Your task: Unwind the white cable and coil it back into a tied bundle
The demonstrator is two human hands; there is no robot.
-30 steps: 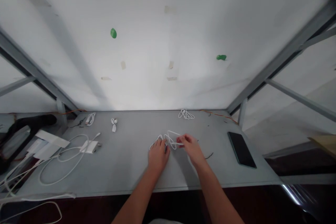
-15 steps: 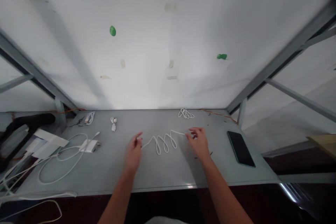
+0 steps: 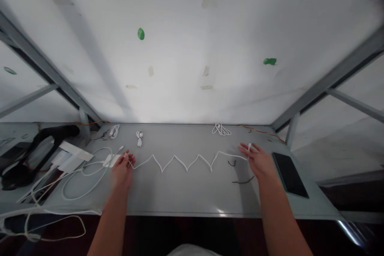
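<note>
A thin white cable (image 3: 187, 168) stretches in a zigzag across the grey tabletop between my hands. My left hand (image 3: 122, 168) is closed on its left end, beside a white charger (image 3: 111, 161). At the other side my right hand (image 3: 258, 160) holds the right end, with a small white plug (image 3: 249, 147) showing at the fingers. Two dark twist ties (image 3: 243, 181) lie on the table just left of my right wrist. A black phone (image 3: 289, 175) rests to the right of that hand.
Along the back edge lie coiled white cables (image 3: 221, 129), with a tied small one (image 3: 139, 139) further left. White boxes (image 3: 72, 156), loose cords (image 3: 64, 192) and a black strap-like object (image 3: 39, 148) crowd the left. Metal frame posts (image 3: 292, 130) stand at both sides.
My hands have moved apart, left hand leftward and right hand rightward. The cable's loops have opened into a long zigzag. The view has shifted slightly left.
</note>
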